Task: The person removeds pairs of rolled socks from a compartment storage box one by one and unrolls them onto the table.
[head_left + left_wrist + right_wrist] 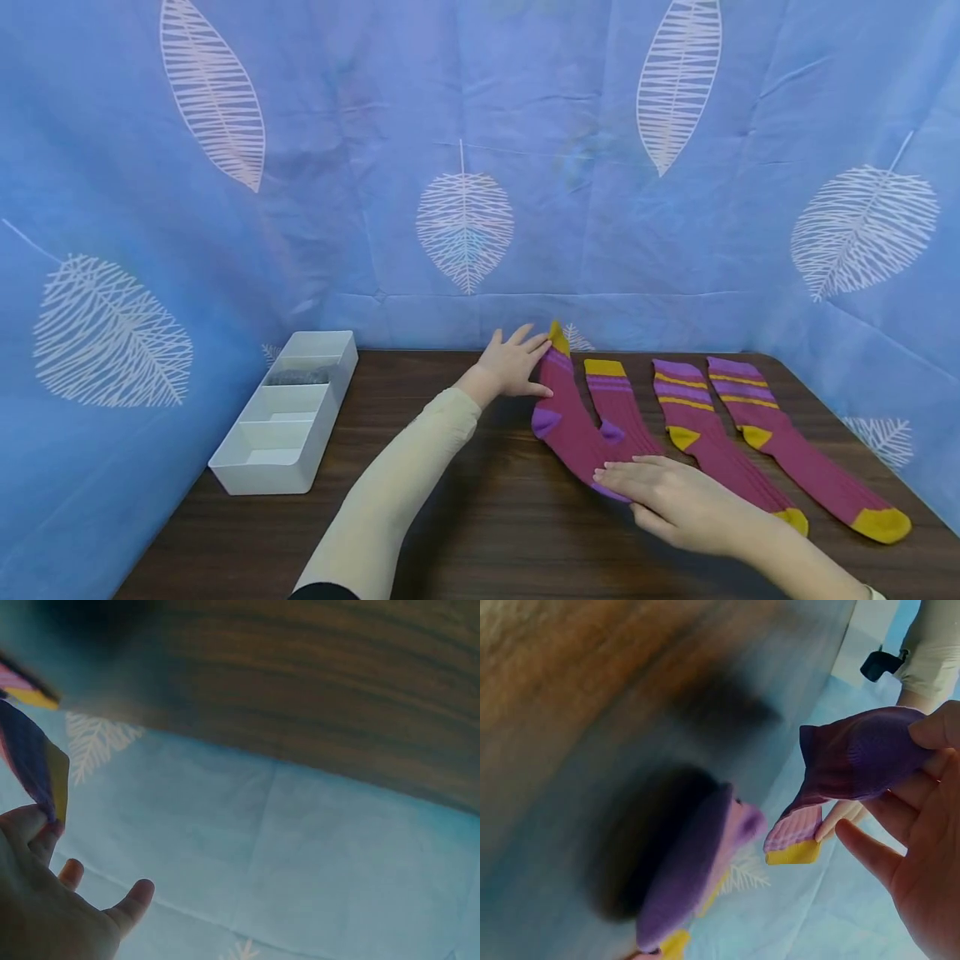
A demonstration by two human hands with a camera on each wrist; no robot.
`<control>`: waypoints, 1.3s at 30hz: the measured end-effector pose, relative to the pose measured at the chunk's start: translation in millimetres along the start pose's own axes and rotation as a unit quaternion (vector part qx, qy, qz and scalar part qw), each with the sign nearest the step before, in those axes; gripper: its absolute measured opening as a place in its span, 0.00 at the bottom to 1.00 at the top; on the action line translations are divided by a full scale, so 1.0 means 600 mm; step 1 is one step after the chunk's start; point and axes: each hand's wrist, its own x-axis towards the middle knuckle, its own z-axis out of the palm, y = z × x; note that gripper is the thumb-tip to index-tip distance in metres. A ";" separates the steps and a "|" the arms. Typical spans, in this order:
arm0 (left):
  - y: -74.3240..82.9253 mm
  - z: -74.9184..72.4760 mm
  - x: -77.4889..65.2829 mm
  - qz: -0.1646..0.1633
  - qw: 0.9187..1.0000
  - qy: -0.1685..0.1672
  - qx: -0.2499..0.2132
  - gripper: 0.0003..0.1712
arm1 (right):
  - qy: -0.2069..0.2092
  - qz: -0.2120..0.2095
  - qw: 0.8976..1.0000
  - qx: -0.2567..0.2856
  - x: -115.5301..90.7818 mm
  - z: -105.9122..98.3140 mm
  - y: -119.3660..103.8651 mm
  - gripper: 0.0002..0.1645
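Note:
A maroon sock [573, 421] with a yellow cuff and purple heel and toe stretches between my two hands, raised over the dark wooden table. At the cuff end, my left hand [513, 364] pinches the sock's edge, its other fingers spread. My right hand [675, 504] holds the purple toe end between thumb and fingers, as the right wrist view shows with the purple toe [877, 754]. Just right of it lies a matching sock [615, 396], its toe end hidden behind the held sock and my right hand.
Further right lie two maroon socks with purple-and-yellow striped cuffs and yellow heels and toes, the nearer sock [723, 454] and the outer sock [813, 454]. A white divided box [330, 425] stands at the left, something dark grey in one compartment. Blue leaf-patterned cloth [360, 208] hangs behind.

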 end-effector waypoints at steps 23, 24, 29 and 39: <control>0.015 0.047 0.007 0.001 0.995 -0.078 -0.055 0.52 | -0.132 0.037 0.987 0.080 0.004 0.026 -0.004 0.22; 0.014 0.047 0.006 -0.001 0.995 -0.084 -0.059 0.51 | -0.137 0.040 0.987 0.080 0.005 0.026 -0.004 0.23; 0.013 0.052 0.002 -0.006 0.992 -0.099 -0.081 0.50 | -0.152 0.050 0.984 0.084 0.004 0.022 -0.004 0.26; -0.006 0.048 -0.029 0.029 0.995 -0.043 -0.081 0.45 | -0.137 0.057 0.986 0.083 -0.009 0.016 0.001 0.26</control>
